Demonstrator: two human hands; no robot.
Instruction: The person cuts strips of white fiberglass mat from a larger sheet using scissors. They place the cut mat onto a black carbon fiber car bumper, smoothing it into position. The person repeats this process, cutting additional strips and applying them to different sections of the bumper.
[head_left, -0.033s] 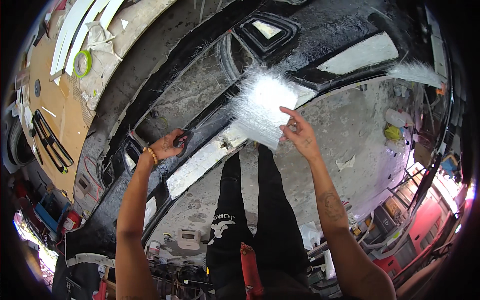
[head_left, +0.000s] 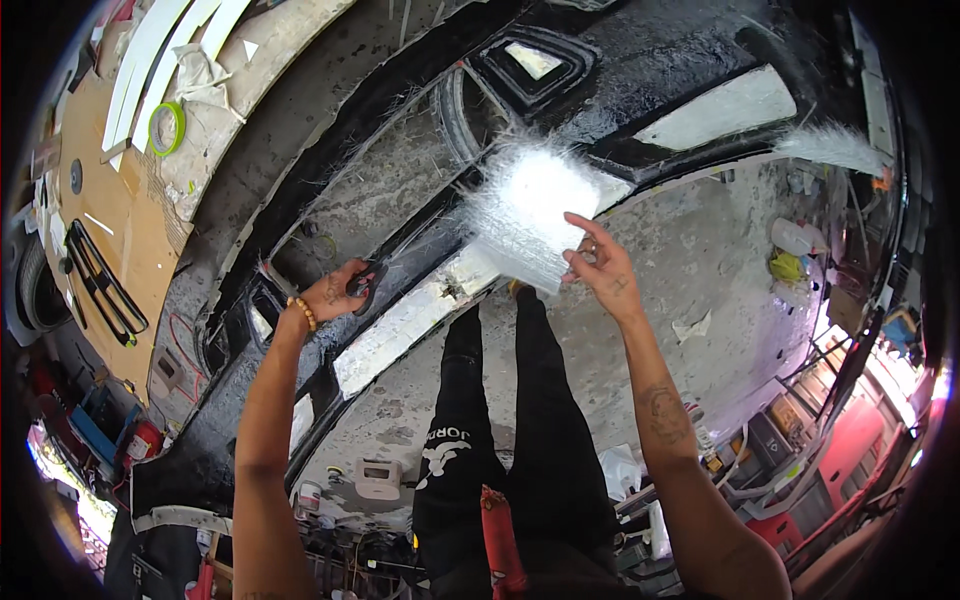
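My right hand pinches the lower right edge of a white woven glass-fibre patch with frayed edges, held up above a large black curved moulded body part. My left hand, with a beaded bracelet at the wrist, is closed on black-handled scissors, blades pointing down-left, close over the black part's lower rail. White patches lie stuck along that rail. My legs in dark trousers stand on the concrete floor below.
A cardboard sheet at left carries a green tape roll, white strips and a black grille piece. Another frayed fibre piece lies at upper right. Bottles and clutter line the right side; small containers sit near my feet.
My right hand and the fibre patch have shifted very slightly to the right. The left hand with the scissors has stayed put.
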